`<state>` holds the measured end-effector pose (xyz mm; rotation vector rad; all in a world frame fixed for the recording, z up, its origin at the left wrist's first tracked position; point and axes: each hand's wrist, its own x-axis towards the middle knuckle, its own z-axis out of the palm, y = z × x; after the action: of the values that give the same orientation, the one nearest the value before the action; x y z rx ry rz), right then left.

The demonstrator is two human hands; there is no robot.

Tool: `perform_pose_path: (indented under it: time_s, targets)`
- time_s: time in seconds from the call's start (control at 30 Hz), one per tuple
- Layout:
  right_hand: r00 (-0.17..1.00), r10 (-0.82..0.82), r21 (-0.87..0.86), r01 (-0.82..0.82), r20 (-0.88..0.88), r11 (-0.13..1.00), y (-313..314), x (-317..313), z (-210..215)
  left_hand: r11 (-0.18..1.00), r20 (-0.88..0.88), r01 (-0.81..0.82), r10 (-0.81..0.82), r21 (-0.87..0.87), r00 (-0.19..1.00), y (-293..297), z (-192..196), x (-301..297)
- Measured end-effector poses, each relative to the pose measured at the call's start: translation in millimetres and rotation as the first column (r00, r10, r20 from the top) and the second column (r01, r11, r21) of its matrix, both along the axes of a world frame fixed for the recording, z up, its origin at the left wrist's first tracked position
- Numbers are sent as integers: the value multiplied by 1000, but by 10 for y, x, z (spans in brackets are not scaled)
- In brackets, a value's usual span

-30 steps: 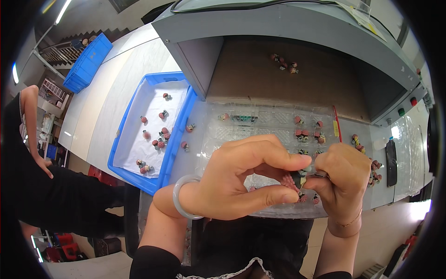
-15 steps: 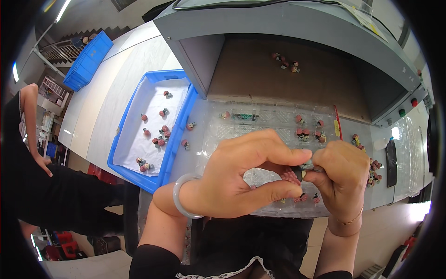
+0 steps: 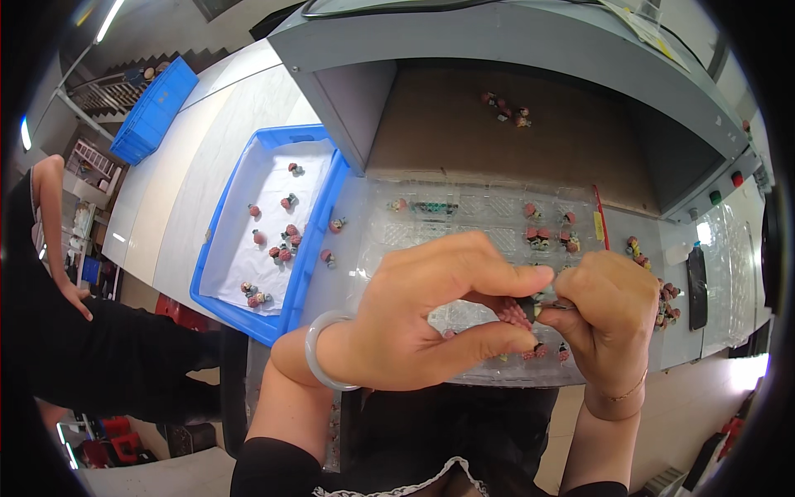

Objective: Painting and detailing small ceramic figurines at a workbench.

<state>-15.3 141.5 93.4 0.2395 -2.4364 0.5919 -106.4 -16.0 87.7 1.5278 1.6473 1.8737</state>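
Observation:
A small figurine [image 3: 516,313] with a bumpy pink-red top and a dark and pale lower part is pinched between the thumb and fingers of my left hand [image 3: 447,306]. My right hand [image 3: 609,302] is closed, its thumb and bent forefinger against the figurine's dark end. Something thin and dark shows at those fingertips, too small to make out. Under both hands lies a clear plastic tray [image 3: 489,199] with rows of pockets. Similar figurines [image 3: 538,238] sit in some pockets, and my hands hide part of the tray.
A blue bin [image 3: 199,265] lined with white paper holds several figurines at the left. Behind the tray stands a grey open-fronted cabinet [image 3: 513,37] with figurines inside. More figurines [image 3: 667,305] and a black oblong object [image 3: 697,288] lie right. A person [image 3: 99,331] stands at far left.
Both hands keep nearly the same place and grip. The figurine appears slightly turned between my fingers, and the whole view has shifted a little.

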Motion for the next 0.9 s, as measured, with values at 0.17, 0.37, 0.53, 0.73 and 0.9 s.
perform_pose_path:
  time_s: [0.17,0.37,0.53,0.73,0.9]
  targets:
    - [978,-209,-267,204,10,942,87,76,190,994,160,20,-37,107,986,42,-56,-10]
    - [732,-653,-227,681,193,696,821,440,23,981,251,-62,14,182,968,99,-106,40]
    - [535,-741,471,572,406,671,1105,924,-1019,981,112,-156,144,114,983,79,-77,67]
    - [458,-649,195,706,607,681,985,1070,-1096,983,57,-117,109,142,992,82,-193,-14]
    - [603,-594,40,683,532,729,1024,1175,-937,994,115,-6,-6,108,993,23,-195,-89]
